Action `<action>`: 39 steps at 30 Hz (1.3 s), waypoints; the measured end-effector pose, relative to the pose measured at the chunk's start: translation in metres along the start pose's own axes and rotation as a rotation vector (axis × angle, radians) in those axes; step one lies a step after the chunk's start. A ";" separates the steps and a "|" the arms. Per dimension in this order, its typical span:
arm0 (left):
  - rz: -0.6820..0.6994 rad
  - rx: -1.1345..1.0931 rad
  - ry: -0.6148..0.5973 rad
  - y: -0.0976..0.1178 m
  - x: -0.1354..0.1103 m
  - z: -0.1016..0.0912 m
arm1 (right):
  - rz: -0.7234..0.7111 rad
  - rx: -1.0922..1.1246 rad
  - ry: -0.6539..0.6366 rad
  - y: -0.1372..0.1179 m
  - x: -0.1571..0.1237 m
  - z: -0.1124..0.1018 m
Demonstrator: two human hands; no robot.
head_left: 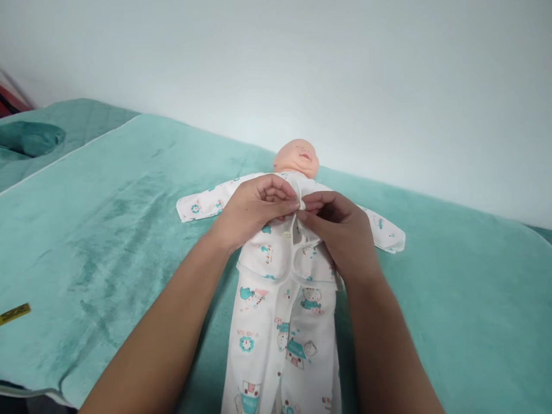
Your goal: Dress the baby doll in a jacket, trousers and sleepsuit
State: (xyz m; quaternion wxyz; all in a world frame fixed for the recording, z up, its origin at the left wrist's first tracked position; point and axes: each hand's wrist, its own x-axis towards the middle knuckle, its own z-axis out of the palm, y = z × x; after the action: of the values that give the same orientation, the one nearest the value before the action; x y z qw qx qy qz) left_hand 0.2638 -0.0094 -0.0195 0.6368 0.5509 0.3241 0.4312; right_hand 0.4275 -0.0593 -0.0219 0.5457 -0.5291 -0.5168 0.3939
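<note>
A baby doll [297, 156] lies on its back, dressed in a white baby shirt [267, 253] with teal and pink prints and matching pants [259, 322]. At the chest, my left hand [263, 201] pinches one front edge of the shirt between thumb and fingers. My right hand [336, 221] pinches the other edge right beside it, and the fingertips of both hands nearly meet. Below them the shirt front parts in a narrow gap. Both sleeves stretch out to the sides. Whatever fastener is between the fingertips is hidden.
A teal plush blanket [129, 230] covers the surface beneath the doll. Behind it rises a white wall [276, 69]. A yellow strip with dark marks [15, 314] lies at the left edge, and a teal bundle [32, 138] rests at the far left.
</note>
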 end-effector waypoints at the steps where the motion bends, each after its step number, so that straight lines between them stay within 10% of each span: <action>1: -0.005 0.011 0.005 0.000 0.000 0.000 | -0.010 -0.038 0.006 0.000 0.000 0.001; 10: 0.048 0.168 0.020 0.005 -0.002 0.003 | -0.182 -0.358 0.045 -0.002 -0.005 0.009; 39: 0.032 -0.090 -0.037 -0.004 0.002 -0.007 | -0.077 -0.085 -0.052 0.001 0.002 -0.001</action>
State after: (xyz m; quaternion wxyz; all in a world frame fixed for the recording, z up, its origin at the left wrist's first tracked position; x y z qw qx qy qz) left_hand 0.2594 -0.0052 -0.0243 0.6597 0.5348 0.2838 0.4452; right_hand 0.4290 -0.0577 -0.0223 0.5241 -0.5211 -0.5671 0.3637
